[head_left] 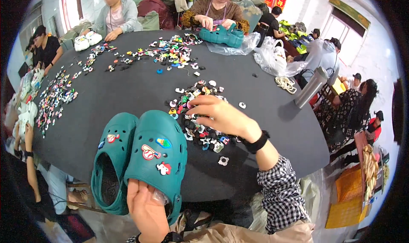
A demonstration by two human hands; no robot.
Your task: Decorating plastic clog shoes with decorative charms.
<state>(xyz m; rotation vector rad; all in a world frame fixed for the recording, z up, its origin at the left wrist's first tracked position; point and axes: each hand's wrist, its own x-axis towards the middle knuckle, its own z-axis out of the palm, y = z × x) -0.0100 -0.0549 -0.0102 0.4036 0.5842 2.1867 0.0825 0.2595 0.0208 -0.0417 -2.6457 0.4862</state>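
Observation:
My left hand (pixel 147 206) is pushed into the opening of a teal clog (pixel 155 134) and holds it from inside; the fingertips are hidden under its upper. On that clog sit a bat-and-ball charm (pixel 150 152), a blue-and-yellow charm (pixel 163 143) and a red-and-white figure charm (pixel 164 168). Its mate, another teal clog (pixel 111 166), stands against it on the left and bears a similar bat charm (pixel 113 138). Over a heap of small shoe charms (pixel 208 136), my right hand (pixel 223 115) has its fingers bent and apart, touching the near pieces.
More charm piles lie at the left (pixel 57 96) and far side (pixel 170 51) of the dark table (pixel 251 166). A steel flask (pixel 311 87) and a coil of cord (pixel 285 84) stand at right. Across, a person's hands hold another teal clog (pixel 221 35) above plastic bags.

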